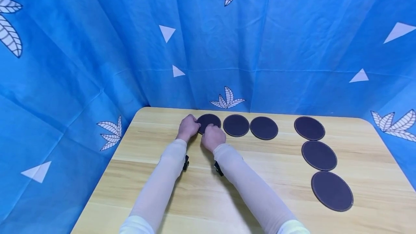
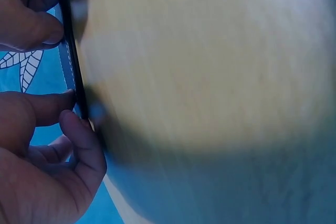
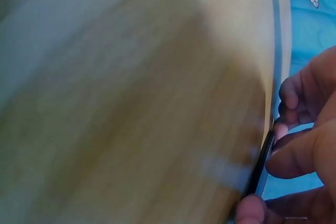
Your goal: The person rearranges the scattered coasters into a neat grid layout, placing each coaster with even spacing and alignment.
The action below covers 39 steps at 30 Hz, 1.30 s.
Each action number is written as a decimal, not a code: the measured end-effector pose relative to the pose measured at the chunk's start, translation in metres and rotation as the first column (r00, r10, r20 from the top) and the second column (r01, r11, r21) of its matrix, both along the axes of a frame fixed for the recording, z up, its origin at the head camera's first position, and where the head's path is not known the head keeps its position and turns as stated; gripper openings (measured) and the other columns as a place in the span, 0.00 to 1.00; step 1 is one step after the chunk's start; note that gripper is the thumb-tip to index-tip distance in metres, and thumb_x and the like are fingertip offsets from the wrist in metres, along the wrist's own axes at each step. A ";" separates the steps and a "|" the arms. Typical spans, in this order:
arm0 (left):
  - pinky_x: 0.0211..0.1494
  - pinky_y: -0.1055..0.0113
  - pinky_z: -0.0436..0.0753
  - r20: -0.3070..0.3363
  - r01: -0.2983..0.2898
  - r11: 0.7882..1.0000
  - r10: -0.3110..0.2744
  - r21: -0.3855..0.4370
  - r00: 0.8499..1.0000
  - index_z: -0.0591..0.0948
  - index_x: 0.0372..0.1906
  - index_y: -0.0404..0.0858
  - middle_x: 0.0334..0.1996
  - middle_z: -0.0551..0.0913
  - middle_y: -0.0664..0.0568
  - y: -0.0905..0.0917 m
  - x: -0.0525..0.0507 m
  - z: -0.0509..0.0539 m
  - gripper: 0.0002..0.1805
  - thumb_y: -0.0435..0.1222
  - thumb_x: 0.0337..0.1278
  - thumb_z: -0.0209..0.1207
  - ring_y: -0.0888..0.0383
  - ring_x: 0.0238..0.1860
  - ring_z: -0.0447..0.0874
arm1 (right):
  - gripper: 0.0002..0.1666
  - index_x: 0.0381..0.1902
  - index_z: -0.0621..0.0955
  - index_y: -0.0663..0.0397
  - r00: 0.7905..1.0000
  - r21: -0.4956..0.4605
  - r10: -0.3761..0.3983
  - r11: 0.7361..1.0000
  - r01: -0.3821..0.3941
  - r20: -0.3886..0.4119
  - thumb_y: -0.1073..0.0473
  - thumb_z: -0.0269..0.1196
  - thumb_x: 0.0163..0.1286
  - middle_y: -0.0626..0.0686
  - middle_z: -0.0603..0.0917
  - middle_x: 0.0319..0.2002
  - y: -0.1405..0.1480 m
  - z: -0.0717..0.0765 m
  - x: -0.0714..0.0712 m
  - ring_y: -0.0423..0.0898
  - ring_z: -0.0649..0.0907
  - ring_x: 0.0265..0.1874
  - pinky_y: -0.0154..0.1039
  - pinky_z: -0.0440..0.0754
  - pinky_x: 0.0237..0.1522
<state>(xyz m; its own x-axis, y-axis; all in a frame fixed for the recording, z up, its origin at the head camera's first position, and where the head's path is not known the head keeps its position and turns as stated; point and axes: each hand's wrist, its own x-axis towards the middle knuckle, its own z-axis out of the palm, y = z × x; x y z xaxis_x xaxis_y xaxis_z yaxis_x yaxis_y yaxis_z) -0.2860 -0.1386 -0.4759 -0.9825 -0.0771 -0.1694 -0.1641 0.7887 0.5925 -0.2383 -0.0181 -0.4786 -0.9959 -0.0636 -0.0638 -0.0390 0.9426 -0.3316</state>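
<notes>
A dark round mat (image 1: 209, 119) lies near the table's back edge, with both hands at it. The left hand (image 1: 189, 127) pinches its left side; in the left wrist view that hand (image 2: 58, 166) has thumb and fingers at the mat's thin edge (image 2: 79, 85). The right hand (image 1: 213, 137) holds the near right part of the rim, and in the right wrist view its fingers (image 3: 291, 156) grip the edge (image 3: 260, 163). Part of the mat is hidden behind the right hand.
Two more dark round mats (image 1: 236, 125) (image 1: 264, 128) continue the row to the right. Farther right, three mats (image 1: 309, 128) (image 1: 319, 155) (image 1: 332, 191) form a column toward the front. Blue patterned cloth (image 1: 221, 39) hangs behind the wooden table (image 1: 195, 198).
</notes>
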 end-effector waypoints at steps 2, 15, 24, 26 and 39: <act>0.57 0.53 0.77 0.002 -0.001 1.000 0.001 0.003 1.000 0.80 0.46 0.33 0.46 0.84 0.43 0.001 0.000 0.000 0.12 0.37 0.65 0.61 0.44 0.51 0.80 | 0.28 0.57 0.78 0.69 1.000 0.012 0.008 1.000 -0.008 -0.004 0.51 0.62 0.70 0.59 0.85 0.38 0.001 0.000 0.000 0.52 0.86 0.34 0.46 0.84 0.31; 0.57 0.53 0.77 0.005 -0.013 1.000 0.013 0.006 1.000 0.79 0.47 0.33 0.47 0.83 0.43 0.007 0.003 -0.002 0.12 0.37 0.65 0.61 0.43 0.52 0.80 | 0.29 0.59 0.77 0.70 1.000 0.027 0.026 0.999 -0.026 -0.015 0.52 0.61 0.71 0.59 0.86 0.37 0.007 -0.002 0.003 0.52 0.86 0.33 0.47 0.84 0.31; 0.57 0.53 0.77 0.012 -0.006 1.000 0.006 0.005 1.000 0.78 0.47 0.34 0.47 0.83 0.43 0.008 0.002 0.002 0.11 0.37 0.67 0.60 0.44 0.51 0.80 | 0.33 0.66 0.74 0.68 0.999 0.056 0.031 0.998 -0.031 -0.006 0.49 0.59 0.73 0.60 0.86 0.40 0.009 -0.001 0.002 0.52 0.86 0.34 0.46 0.84 0.31; 0.56 0.53 0.77 0.009 -0.004 1.000 0.004 0.010 1.000 0.78 0.47 0.33 0.46 0.83 0.43 0.008 0.002 0.003 0.11 0.37 0.67 0.60 0.44 0.51 0.80 | 0.33 0.66 0.74 0.68 1.000 0.062 0.029 0.998 -0.028 -0.010 0.49 0.59 0.73 0.60 0.86 0.40 0.010 -0.001 0.002 0.52 0.86 0.34 0.46 0.85 0.31; 0.57 0.53 0.77 0.004 -0.004 1.000 0.004 -0.004 1.000 0.79 0.48 0.33 0.47 0.83 0.42 0.012 0.004 0.006 0.12 0.37 0.66 0.61 0.44 0.52 0.80 | 0.31 0.66 0.74 0.65 0.999 0.026 0.017 0.999 -0.018 0.041 0.50 0.59 0.73 0.60 0.86 0.42 0.015 -0.002 0.000 0.54 0.86 0.39 0.48 0.85 0.39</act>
<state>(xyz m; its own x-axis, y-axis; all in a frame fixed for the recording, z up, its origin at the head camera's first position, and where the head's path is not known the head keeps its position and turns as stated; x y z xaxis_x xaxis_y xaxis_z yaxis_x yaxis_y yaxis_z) -0.2823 -0.1266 -0.4701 -0.9815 -0.0814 -0.1733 -0.1695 0.7902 0.5890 -0.2381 -0.0033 -0.4809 -0.9913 -0.0787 -0.1058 -0.0426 0.9504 -0.3081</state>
